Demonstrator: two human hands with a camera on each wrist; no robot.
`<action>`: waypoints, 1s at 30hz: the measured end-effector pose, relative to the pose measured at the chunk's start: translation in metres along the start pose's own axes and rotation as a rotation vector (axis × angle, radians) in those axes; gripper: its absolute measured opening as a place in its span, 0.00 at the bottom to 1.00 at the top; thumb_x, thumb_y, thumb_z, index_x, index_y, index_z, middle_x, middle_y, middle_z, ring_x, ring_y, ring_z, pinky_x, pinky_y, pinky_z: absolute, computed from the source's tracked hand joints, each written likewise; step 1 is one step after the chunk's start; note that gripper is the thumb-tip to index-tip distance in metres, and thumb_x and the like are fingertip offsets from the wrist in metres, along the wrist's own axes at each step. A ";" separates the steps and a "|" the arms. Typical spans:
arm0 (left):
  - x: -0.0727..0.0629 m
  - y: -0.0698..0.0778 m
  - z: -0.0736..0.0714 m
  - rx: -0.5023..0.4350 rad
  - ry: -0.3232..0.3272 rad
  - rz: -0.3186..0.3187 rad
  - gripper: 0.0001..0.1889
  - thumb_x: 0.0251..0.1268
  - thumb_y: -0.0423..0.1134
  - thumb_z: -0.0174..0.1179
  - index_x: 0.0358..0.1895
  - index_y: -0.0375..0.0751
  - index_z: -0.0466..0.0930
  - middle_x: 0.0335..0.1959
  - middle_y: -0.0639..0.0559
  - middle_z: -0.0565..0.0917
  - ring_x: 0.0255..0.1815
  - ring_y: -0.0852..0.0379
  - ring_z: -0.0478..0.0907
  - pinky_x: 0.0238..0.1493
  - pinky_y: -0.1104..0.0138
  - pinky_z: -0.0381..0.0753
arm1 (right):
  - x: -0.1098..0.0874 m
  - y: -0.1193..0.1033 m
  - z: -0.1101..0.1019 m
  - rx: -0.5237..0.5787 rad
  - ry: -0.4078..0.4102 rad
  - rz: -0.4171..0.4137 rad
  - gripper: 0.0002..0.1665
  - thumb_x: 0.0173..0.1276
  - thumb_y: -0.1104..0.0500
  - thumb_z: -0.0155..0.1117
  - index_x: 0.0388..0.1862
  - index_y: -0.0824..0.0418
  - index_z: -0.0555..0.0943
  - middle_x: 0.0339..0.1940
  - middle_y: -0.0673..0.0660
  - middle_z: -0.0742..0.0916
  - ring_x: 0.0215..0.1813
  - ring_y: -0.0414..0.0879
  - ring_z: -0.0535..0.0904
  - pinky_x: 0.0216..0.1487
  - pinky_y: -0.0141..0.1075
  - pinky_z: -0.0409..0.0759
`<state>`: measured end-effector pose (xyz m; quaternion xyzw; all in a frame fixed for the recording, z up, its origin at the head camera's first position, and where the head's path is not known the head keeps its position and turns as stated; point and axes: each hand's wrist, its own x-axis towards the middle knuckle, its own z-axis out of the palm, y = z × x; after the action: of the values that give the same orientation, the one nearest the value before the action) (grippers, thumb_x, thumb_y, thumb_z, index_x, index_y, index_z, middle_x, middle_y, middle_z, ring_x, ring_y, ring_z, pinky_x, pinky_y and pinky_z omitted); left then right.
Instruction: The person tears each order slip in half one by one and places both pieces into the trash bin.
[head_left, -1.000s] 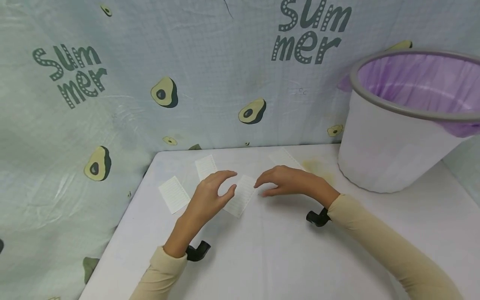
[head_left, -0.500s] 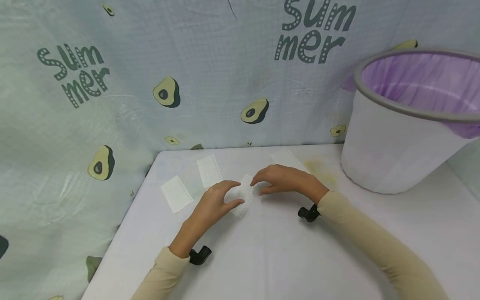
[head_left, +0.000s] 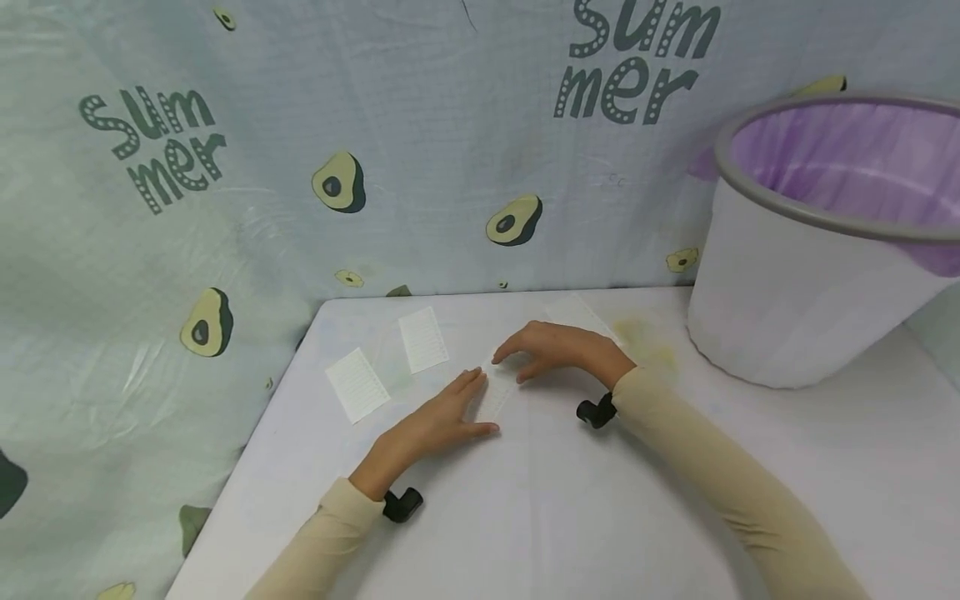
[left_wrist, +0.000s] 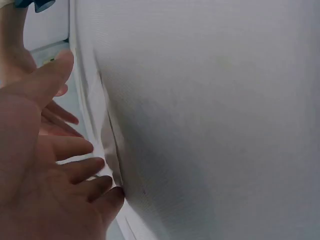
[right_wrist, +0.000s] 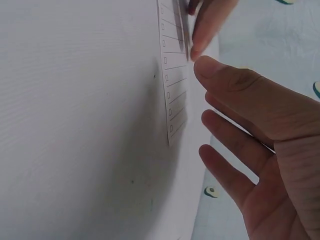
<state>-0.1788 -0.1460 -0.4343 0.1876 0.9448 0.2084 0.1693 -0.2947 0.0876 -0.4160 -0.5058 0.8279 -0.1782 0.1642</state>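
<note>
Several small white sheets of paper lie on the white table. The middle sheet (head_left: pixel 492 398), partly hidden by my hands, has ruled lines and small check boxes, as the same sheet (right_wrist: pixel 171 75) shows in the right wrist view. My left hand (head_left: pixel 438 425) lies along its left side, fingers stretched out and thumb spread toward the right; whether they press on the paper is hard to tell. Over the sheet's far right part, my right hand (head_left: pixel 558 348) hovers with fingers loosely bent and nothing between them. In the left wrist view my left hand (left_wrist: pixel 55 165) holds nothing.
Two more lined sheets, a left one (head_left: pixel 357 385) and a far one (head_left: pixel 423 340), lie left of the hands. Another sheet (head_left: pixel 579 313) is partly behind my right hand. A white bin (head_left: pixel 795 300) with a purple liner stands at right. A printed curtain (head_left: pixel 420 167) hangs behind.
My left hand has come down and right over the middle sheet, its fingers straightening. My right hand has shifted slightly left. The view has turned a little.
</note>
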 end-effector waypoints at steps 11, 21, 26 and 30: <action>-0.003 -0.001 0.012 0.179 -0.063 0.082 0.47 0.77 0.60 0.52 0.81 0.29 0.43 0.84 0.39 0.37 0.84 0.42 0.34 0.81 0.51 0.45 | 0.014 -0.002 0.010 -0.055 -0.191 0.091 0.37 0.69 0.57 0.73 0.75 0.57 0.72 0.78 0.54 0.70 0.78 0.51 0.65 0.77 0.45 0.63; 0.000 -0.001 0.007 0.155 -0.056 0.110 0.43 0.77 0.54 0.56 0.80 0.29 0.49 0.83 0.38 0.44 0.84 0.41 0.39 0.80 0.50 0.48 | 0.002 -0.009 0.009 -0.115 -0.160 0.071 0.32 0.71 0.56 0.70 0.73 0.57 0.74 0.76 0.56 0.72 0.76 0.52 0.69 0.74 0.45 0.68; -0.004 0.002 0.007 0.145 -0.036 0.112 0.39 0.78 0.52 0.56 0.79 0.30 0.54 0.83 0.40 0.48 0.83 0.42 0.44 0.79 0.50 0.53 | -0.002 -0.007 0.014 -0.147 -0.132 0.056 0.30 0.71 0.55 0.70 0.71 0.54 0.77 0.74 0.55 0.75 0.74 0.52 0.72 0.72 0.46 0.70; -0.007 0.003 0.006 0.126 -0.013 0.102 0.36 0.79 0.49 0.56 0.78 0.32 0.57 0.83 0.42 0.51 0.83 0.43 0.46 0.78 0.50 0.57 | -0.004 -0.006 0.017 -0.179 -0.096 0.015 0.29 0.70 0.54 0.71 0.70 0.54 0.78 0.70 0.56 0.79 0.70 0.52 0.76 0.69 0.45 0.75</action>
<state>-0.1692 -0.1449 -0.4368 0.2470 0.9442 0.1558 0.1524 -0.2801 0.0866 -0.4280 -0.5204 0.8354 -0.0780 0.1592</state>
